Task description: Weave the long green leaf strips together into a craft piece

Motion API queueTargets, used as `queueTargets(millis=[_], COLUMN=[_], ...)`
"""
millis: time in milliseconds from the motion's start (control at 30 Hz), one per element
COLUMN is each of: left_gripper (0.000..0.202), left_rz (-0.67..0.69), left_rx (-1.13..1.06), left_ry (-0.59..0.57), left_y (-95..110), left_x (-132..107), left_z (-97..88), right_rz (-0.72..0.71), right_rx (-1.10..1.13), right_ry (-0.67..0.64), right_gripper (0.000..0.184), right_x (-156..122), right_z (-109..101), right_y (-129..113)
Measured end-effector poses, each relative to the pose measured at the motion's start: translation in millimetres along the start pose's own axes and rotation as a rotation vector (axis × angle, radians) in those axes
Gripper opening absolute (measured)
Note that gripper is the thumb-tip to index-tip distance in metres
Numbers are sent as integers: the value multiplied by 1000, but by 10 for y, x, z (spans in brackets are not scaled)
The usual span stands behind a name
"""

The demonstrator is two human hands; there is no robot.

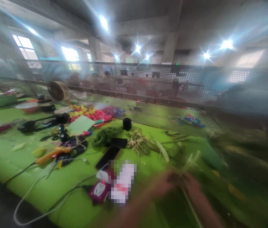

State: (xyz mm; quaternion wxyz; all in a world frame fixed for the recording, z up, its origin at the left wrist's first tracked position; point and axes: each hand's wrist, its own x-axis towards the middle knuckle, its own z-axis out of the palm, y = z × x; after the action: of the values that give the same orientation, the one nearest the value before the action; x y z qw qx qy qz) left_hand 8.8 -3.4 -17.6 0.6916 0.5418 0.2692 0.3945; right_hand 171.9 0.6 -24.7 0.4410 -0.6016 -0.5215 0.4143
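Observation:
My left hand and my right hand are close together over the green table at the lower right, both smeared by motion. The fingers of both look closed around pale, narrow plant-like strips. Two strip ends cross and stick up above the hands, and one long strip trails down between my forearms. Beyond my left hand lies a small heap of pale, curled strips, with a wider pale green strip beside it.
Left of my hands are a phone, a purple power socket with cables, and an orange-handled corded tool. Green strands and a black cup-like object sit farther back. A perforated metal screen edges the table.

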Motion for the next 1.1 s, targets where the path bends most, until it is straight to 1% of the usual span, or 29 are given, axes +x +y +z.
queueTargets(millis=[33,100,233,300,433,533,667,800,867,967,1000,1100], left_gripper=[27,27,21,17,12,19,35,39,38,34,33,31], left_rz=[-8,-28,-7,27,76,48,-42,-42,-13,29,37,31], left_rx=[2,-2,-20,-4,34,-22,-176,-270,-227,-124,-103,-79], left_ry=[-12,10,166,215,233,219,212,185,226,318,336,349], left_y=[0,-4,-4,10,61,109,159,137,89,-2,-30,-85], left_x=[1,6,27,37,40,19,-18,-2,35,100,117,145], left_z=[1,4,-9,-30,-63,-49,-11,-31,-70,-134,-150,-165], right_rz=[-5,-9,-49,-72,-72,-129,-207,-249,-298,-400,-432,-501], right_rx=[-10,-28,-39,-38,-125,-204,-246,-317,-388,-471,-489,-520], right_ry=[2,7,-9,-14,38,50,13,-82,-50,74,94,46], right_gripper=[32,33,35,32,26,26,26,24,26,33,35,30], right_x=[-11,-43,-134,-174,-214,-216,-173,-109,-109,-170,-198,-269], right_z=[19,36,-2,-29,-66,-81,-71,-70,-81,-93,-91,-64], right_y=[-3,-25,-144,-218,-345,-393,-335,-214,-189,-205,-215,-230])
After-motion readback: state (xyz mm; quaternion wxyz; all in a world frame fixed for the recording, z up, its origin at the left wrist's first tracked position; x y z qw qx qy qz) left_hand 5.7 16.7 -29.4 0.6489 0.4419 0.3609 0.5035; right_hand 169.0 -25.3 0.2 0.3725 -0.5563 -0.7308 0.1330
